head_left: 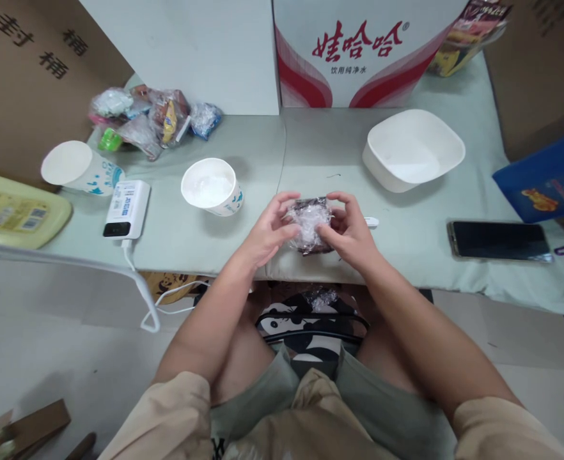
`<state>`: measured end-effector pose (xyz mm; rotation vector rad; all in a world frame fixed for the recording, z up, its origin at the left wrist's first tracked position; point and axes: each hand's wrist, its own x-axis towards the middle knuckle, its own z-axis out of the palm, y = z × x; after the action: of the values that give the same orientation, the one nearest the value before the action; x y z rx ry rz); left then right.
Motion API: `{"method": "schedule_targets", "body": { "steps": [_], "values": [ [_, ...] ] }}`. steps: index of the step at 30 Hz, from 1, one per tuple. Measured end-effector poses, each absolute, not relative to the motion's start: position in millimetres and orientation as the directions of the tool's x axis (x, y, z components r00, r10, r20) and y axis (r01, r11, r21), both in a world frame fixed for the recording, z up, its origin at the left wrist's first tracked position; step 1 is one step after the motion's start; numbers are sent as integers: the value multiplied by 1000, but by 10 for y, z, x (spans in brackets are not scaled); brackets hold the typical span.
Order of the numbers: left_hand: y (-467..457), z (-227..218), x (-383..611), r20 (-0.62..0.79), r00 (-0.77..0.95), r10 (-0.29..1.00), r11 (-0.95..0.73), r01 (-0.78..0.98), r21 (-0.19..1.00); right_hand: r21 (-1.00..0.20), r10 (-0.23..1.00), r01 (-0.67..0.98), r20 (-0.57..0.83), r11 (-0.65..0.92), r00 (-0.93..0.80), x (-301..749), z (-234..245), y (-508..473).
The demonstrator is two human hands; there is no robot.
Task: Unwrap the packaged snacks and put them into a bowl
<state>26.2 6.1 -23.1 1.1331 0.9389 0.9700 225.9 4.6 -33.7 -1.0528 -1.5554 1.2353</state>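
Between my two hands is a dark brown block with crumpled clear plastic wrap (309, 225) over its top; I cannot make out what the block is. My left hand (277, 227) grips its left side, thumb pressed on the plastic. On the other side my right hand (349, 231) holds it the same way, fingers curled round the edge. The block is low over the front edge of the cloth-covered table (205, 252). A small white object (371, 222) pokes out from behind my right hand. Left of my hands stands a paper cup (210, 185) with something pale inside.
A white bowl (414, 150) stands at the right, with a phone (500, 241) and blue box (545, 176) beyond. Leftward are a tilted paper cup (83, 167), a cabled power bank (127, 209) and a yellow bottle (20, 211). Wrapped packets (152, 118) and a carton (359, 51) stand behind.
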Motion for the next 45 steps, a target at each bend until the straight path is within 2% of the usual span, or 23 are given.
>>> {"method": "schedule_targets", "body": {
  "steps": [3,5,9,12,14,17,20,22,24,26,29,31,34,38,41,45],
  "values": [
    [56,-208,282,-219,431,876,309,-151,939,-995,976,58,66,80,-209,2295,-371,71],
    [56,-207,333,-258,448,856,358,-153,921,-996,981,58,57,69,-188,2312,-392,86],
    [53,-228,479,-308,364,879,376,-130,918,-988,969,129,55,88,-242,2328,-372,76],
    [79,-246,508,-327,284,901,372,-120,920,-945,952,230,174,233,-252,2398,-320,71],
    [121,-252,461,-314,190,930,344,-150,927,-875,936,341,287,343,-205,2504,-309,88],
    [195,-235,351,-292,27,956,290,-238,927,-687,902,590,380,423,-205,2699,-372,136],
    [231,-183,291,-338,-77,938,289,-363,886,-509,890,732,307,453,-337,2823,-473,168],
    [229,-139,298,-388,-94,917,311,-441,842,-469,900,767,235,437,-368,2844,-493,161],
    [217,-104,323,-414,-82,907,326,-486,811,-491,932,792,206,362,-299,2828,-449,127],
    [206,-89,349,-408,-65,911,322,-507,800,-600,969,762,179,244,-169,2785,-360,72],
    [199,-109,380,-372,-48,927,301,-497,814,-858,996,508,34,70,-80,2676,-231,-15],
    [195,-146,403,-341,-51,939,283,-451,847,-946,990,325,-59,-14,-129,2576,-193,-51],
    [176,-214,449,-272,-56,961,237,-348,907,-973,979,226,-88,-45,-186,2416,-210,-56],
    [146,-274,474,-192,-5,981,183,-276,944,-973,977,229,-74,-27,-200,2275,-258,-27],
    [168,-281,413,-174,-29,984,155,-320,935,-955,970,296,-99,-30,-222,2290,-247,-25],
    [232,-276,274,-160,-143,977,90,-406,910,-910,936,407,-211,-83,-282,2512,-200,-43]
  ]
}}
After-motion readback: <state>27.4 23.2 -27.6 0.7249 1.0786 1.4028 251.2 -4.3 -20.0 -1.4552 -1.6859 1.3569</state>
